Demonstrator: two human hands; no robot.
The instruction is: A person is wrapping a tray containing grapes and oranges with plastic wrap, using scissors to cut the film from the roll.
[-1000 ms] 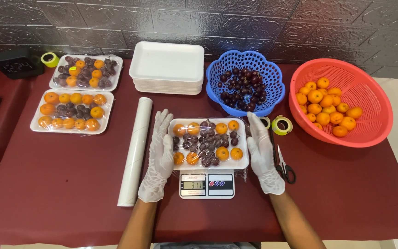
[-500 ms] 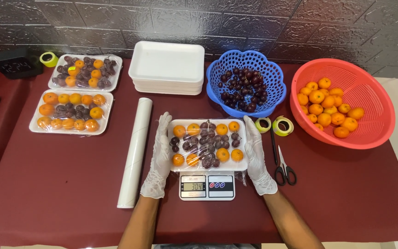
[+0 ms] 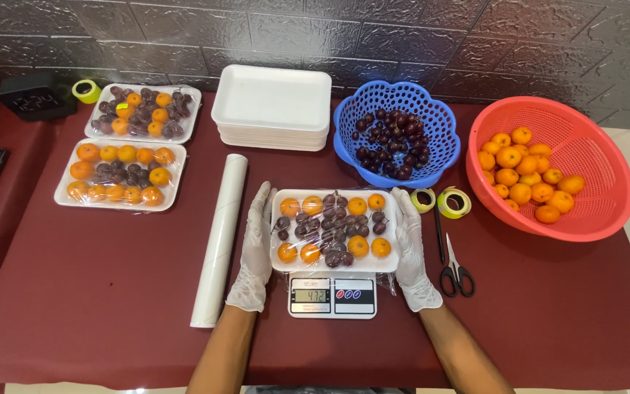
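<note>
Left gloved hand (image 3: 254, 252) and right gloved hand (image 3: 413, 252), fingers flat, press both sides of film-wrapped white foam tray of oranges and dark grapes (image 3: 334, 230), atop small digital scale (image 3: 332, 295) at table's near centre. Risk: uneven squeeze could tip tray off scale, tear film.

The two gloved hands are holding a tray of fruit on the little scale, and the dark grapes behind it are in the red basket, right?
Not quite. The head view shows the dark grapes in the blue basket; the red basket holds oranges. The rest is right: the left hand and right hand hold the tray of fruit on the scale.
</note>
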